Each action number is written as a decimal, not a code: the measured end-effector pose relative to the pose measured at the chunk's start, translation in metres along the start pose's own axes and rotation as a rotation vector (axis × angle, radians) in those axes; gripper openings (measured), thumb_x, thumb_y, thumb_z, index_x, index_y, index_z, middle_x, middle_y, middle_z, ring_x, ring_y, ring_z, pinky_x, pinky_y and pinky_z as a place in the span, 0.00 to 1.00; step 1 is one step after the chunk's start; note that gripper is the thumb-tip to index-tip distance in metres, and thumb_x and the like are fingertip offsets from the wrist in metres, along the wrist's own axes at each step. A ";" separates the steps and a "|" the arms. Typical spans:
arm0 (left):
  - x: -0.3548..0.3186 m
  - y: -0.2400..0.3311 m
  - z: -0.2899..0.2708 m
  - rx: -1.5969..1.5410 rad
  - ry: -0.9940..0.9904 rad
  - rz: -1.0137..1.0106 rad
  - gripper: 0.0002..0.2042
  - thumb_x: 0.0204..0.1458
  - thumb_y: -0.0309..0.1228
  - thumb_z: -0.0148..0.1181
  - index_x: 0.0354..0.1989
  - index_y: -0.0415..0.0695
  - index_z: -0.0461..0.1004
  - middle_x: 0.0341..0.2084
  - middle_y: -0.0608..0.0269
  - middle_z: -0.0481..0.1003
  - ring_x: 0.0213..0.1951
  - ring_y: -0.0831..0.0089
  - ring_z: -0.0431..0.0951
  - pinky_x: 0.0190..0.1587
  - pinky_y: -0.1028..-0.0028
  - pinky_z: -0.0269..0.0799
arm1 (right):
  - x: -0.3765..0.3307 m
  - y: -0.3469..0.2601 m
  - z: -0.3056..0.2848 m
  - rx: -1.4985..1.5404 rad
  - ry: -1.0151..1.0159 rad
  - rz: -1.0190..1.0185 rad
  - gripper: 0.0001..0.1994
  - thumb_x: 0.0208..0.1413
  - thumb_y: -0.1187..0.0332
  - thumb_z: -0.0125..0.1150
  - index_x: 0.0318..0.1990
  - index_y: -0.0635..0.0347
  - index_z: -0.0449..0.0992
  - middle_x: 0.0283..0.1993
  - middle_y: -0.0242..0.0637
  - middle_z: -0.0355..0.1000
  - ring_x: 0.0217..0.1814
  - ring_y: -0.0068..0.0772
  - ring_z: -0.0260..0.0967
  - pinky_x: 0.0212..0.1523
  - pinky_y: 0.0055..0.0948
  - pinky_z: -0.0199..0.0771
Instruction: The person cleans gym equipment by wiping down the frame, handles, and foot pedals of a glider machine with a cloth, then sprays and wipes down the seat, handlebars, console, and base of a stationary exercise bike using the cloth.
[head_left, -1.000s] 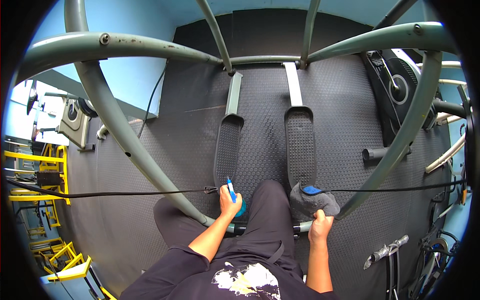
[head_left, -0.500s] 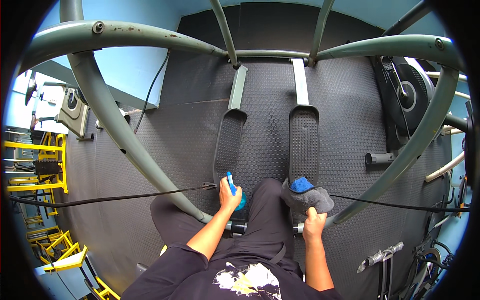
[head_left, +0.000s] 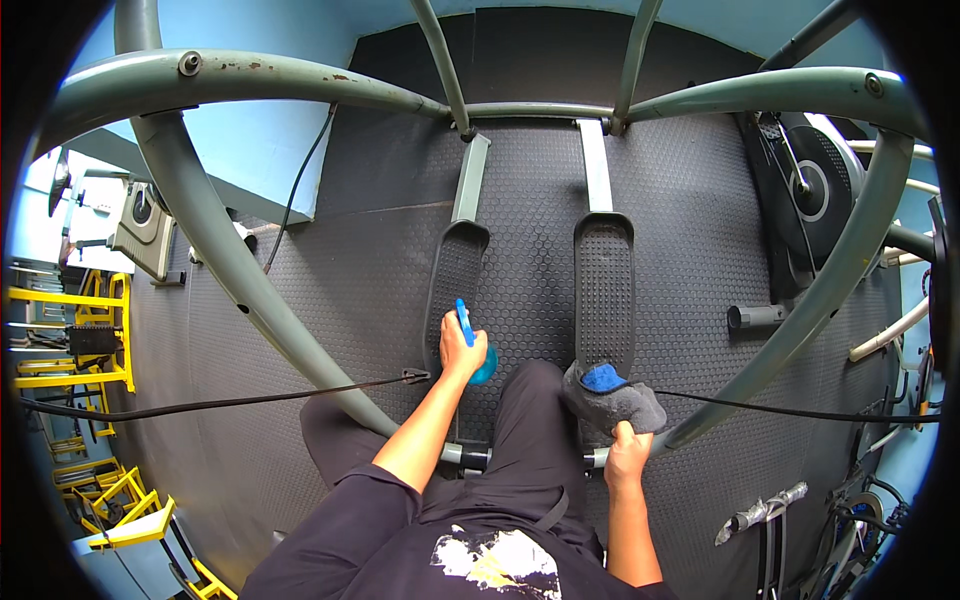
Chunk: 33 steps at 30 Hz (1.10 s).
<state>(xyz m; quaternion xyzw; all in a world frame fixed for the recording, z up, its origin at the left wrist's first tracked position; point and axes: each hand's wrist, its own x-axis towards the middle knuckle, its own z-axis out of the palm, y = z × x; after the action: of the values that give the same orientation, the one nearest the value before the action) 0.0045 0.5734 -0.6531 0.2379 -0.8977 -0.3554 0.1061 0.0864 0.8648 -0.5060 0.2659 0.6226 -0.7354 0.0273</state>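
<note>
Here, right hand (head_left: 628, 458) grips cloth (head_left: 628, 405) before printed shirt (head_left: 485, 560).

Central passage noted; both flanks restricted.
I find room to pass between the left pedal (head_left: 461, 265) and right pedal (head_left: 604, 280), closed at the near end by a knee (head_left: 533, 395). The left hand (head_left: 460, 345) and grey cloth (head_left: 632, 408) obstruct the pedals' near ends. Outward, a left strap (head_left: 300, 394) and left tube (head_left: 250, 300), then a right strap (head_left: 760, 407) and right tube (head_left: 868, 225), bar my way.

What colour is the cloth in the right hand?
The cloth is mostly grey, partly blue, best seen in head view.
</note>
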 end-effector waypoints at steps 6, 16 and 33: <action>-0.071 -0.027 -0.039 0.052 -0.192 -0.138 0.21 0.46 0.30 0.61 0.50 0.40 0.67 0.45 0.43 0.72 0.49 0.43 0.74 0.53 0.52 0.70 | -0.001 0.005 0.004 0.011 0.027 -0.042 0.20 0.52 0.83 0.44 0.52 0.66 0.73 0.47 0.28 0.70 0.40 0.18 0.64 0.41 0.19 0.66; -0.147 -0.058 -0.081 0.164 -0.298 -0.126 0.20 0.43 0.29 0.63 0.45 0.39 0.67 0.41 0.43 0.72 0.45 0.42 0.75 0.48 0.51 0.71 | -0.004 0.015 0.021 0.024 -0.054 -0.076 0.18 0.52 0.82 0.45 0.49 0.65 0.74 0.46 0.28 0.70 0.44 0.22 0.66 0.47 0.21 0.67; 0.010 0.041 0.055 -0.105 -0.204 0.171 0.34 0.54 0.39 0.67 0.66 0.41 0.60 0.59 0.43 0.63 0.61 0.43 0.66 0.64 0.53 0.64 | 0.026 -0.062 0.013 -0.275 -0.162 -0.547 0.13 0.65 0.75 0.54 0.55 0.68 0.73 0.55 0.41 0.73 0.57 0.35 0.70 0.60 0.34 0.67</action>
<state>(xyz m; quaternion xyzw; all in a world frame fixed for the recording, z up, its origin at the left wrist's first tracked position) -0.0379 0.6268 -0.6650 0.1172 -0.9011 -0.4136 0.0566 0.0364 0.8741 -0.4598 0.0227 0.7604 -0.6432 -0.0862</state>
